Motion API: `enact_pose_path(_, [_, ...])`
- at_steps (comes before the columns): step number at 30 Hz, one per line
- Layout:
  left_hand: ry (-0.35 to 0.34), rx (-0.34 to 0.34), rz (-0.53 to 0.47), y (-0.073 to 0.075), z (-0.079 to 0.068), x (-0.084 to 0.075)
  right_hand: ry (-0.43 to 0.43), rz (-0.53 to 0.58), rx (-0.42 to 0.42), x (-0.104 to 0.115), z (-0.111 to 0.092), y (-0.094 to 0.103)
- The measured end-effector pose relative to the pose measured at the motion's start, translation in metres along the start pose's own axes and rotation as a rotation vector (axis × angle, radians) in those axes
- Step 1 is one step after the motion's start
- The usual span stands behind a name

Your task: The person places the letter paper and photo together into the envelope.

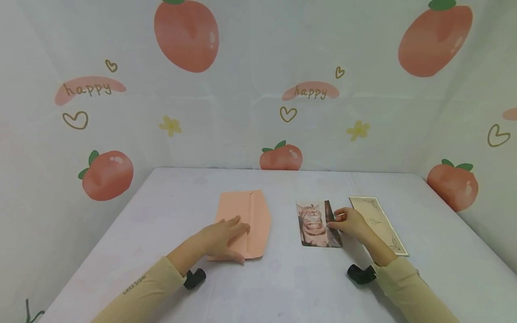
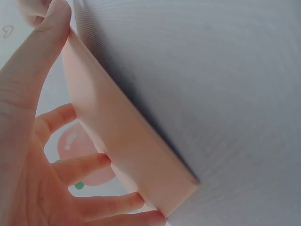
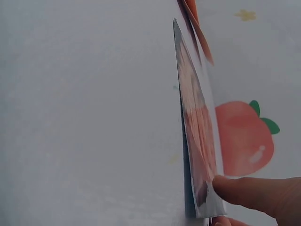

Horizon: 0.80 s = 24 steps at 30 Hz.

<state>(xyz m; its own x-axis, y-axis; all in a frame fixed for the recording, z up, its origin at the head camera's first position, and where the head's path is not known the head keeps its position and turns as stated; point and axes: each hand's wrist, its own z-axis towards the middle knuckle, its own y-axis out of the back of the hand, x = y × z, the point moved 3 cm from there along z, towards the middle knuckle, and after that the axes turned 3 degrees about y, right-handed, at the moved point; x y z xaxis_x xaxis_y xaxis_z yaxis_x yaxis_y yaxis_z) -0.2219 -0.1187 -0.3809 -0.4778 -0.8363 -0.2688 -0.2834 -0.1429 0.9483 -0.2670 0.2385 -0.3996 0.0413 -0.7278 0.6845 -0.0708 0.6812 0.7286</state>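
Observation:
A peach-coloured envelope (image 1: 259,229) lies with its flap side toward the right. My left hand (image 1: 222,240) rests on it, fingers spread and nearly straight across its face, the thumb at its near edge. In the left wrist view, the fingertips touch the envelope (image 2: 117,132). To the right is a photo card of a tabby cat (image 1: 313,226). My right hand (image 1: 355,224) pinches this card by its right edge. The right wrist view shows the thumb (image 3: 244,190) on the photo's face near one end, with the other fingers mostly hidden behind it.
A beige card with a decorated border (image 1: 381,220) lies beyond the right hand, partly covered by the forearm. Black wrist devices (image 1: 195,279) show under both wrists. A white cloth (image 1: 278,296) covers the table, and a fruit-printed curtain (image 1: 242,121) stands behind and at both sides.

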Motion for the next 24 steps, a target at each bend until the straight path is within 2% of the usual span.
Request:
enact_pose_path(15, [-0.014,-0.01,-0.004,-0.0007,-0.0005,0.0005,-0.015,-0.003,0.015,0.003,0.0017,-0.0005])
enact_pose_path(21, [0.002,0.002,0.0,-0.0001,-0.0006,-0.0002,-0.032,0.019,0.029,0.002,0.0002,0.001])
enact_pose_path(24, [0.02,0.007,-0.003,0.0007,-0.0008,-0.0007,-0.014,0.045,0.043,0.0029,0.0004,0.0029])
